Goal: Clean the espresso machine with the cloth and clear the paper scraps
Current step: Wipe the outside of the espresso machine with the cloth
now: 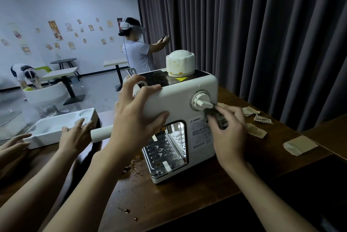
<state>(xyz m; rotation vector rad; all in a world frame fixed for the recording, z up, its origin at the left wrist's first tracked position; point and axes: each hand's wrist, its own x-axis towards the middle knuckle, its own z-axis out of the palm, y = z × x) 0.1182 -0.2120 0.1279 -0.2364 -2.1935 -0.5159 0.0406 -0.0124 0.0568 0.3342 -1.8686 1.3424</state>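
A white espresso machine (180, 96) stands on the brown wooden table (169, 199). My left hand (135, 111) grips its upper left corner, fingers over the top edge. My right hand (228, 130) holds a dark cloth (217, 119) pressed against the machine's right front, just below the white dial (201, 102). Several torn brown paper scraps (256, 130) lie on the table to the right of the machine, with a larger piece (299, 146) near the table's right edge. Coffee grounds (137, 168) are scattered at the machine's front left.
A white tray (56, 128) sits at the left with another person's two hands (75, 136) on it. A white cylindrical handle (101, 133) sticks out leftward. Small copper bits (127, 211) lie near the front edge. Dark curtains hang behind; two people stand beyond.
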